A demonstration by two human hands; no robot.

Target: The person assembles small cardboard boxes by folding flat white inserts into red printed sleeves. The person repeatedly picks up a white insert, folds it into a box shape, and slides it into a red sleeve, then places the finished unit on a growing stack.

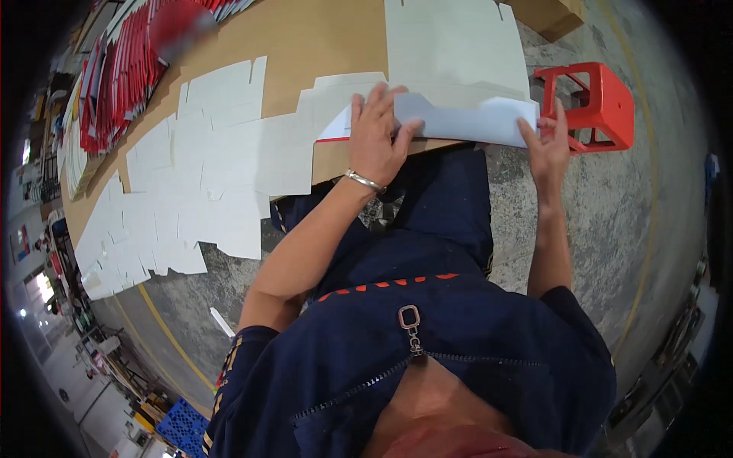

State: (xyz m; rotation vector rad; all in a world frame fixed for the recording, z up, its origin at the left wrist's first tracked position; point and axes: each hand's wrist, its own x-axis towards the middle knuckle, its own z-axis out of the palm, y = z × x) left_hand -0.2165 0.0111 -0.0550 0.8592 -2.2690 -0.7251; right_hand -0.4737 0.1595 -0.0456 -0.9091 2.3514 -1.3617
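Note:
A flat white die-cut cardboard blank (pixel 466 120) with a red underside edge lies folded at the near edge of a brown table (pixel 305 38). My left hand (pixel 379 133), with a silver bracelet at the wrist, presses down flat on the blank's left part, fingers spread. My right hand (pixel 548 145) grips the blank's right end between fingers and thumb, just beside a red stool. More white blanks (pixel 454 42) lie stacked on the table right behind it.
Many overlapping white blanks (pixel 191 168) cover the table's left side. Red and white printed blanks (pixel 122 69) are piled at the far left. A red plastic stool (pixel 595 99) stands on the concrete floor at the right. Yellow floor lines and a blue crate (pixel 179 424) lie lower left.

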